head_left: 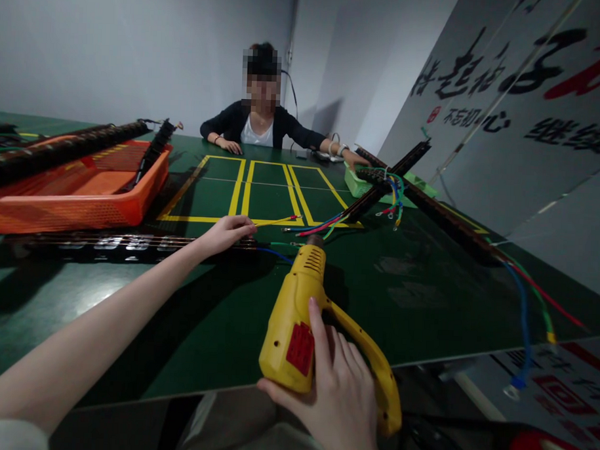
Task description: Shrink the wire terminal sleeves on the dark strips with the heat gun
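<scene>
My right hand (336,377) is wrapped round a yellow heat gun (297,310), its metal nozzle (316,240) pointing away from me over the table. Between the fingertips of my left hand (228,234) is a yellow wire (278,221) with a reddish sleeve and a metal terminal at its end. Just past the nozzle lie the ends of blue and red wires. Beneath my left hand a long black strip (146,246) lies across the table, with a green wire (279,243) and a blue wire (277,253) coming from its right end.
An orange basket (156,180) with black strips stands at the left. Crossed black strips (457,224) with coloured wires lie at the right, by a green basket (353,182). Across the green table (202,353) a person (259,128) reaches toward that basket. Yellow tape lines mark the tabletop.
</scene>
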Demonstrator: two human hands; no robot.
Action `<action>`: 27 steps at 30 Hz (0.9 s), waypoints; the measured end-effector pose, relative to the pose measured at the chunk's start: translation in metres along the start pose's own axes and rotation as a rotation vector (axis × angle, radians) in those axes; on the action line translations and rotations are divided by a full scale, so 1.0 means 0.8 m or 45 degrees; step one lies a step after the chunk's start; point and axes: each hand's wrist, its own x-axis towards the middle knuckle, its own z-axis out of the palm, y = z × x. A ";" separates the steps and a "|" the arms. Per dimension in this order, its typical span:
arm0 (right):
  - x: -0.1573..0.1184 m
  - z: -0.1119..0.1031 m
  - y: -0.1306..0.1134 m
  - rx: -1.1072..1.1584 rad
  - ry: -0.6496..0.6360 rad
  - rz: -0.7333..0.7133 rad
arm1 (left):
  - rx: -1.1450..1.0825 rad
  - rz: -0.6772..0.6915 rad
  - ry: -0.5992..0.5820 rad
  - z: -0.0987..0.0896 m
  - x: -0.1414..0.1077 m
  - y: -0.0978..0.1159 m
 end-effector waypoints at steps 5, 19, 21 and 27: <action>0.008 0.009 -0.020 0.061 -0.030 -0.045 | -0.242 -0.144 0.011 -0.003 0.002 0.002; 0.038 0.020 -0.077 0.223 -0.230 -0.347 | -0.275 -0.162 -0.060 -0.006 -0.002 0.000; 0.040 0.021 -0.078 0.227 -0.252 -0.349 | -0.278 -0.168 -0.076 -0.007 -0.002 0.000; 0.042 0.017 -0.067 0.271 -0.272 -0.351 | -0.220 -0.138 -0.077 -0.008 -0.006 0.009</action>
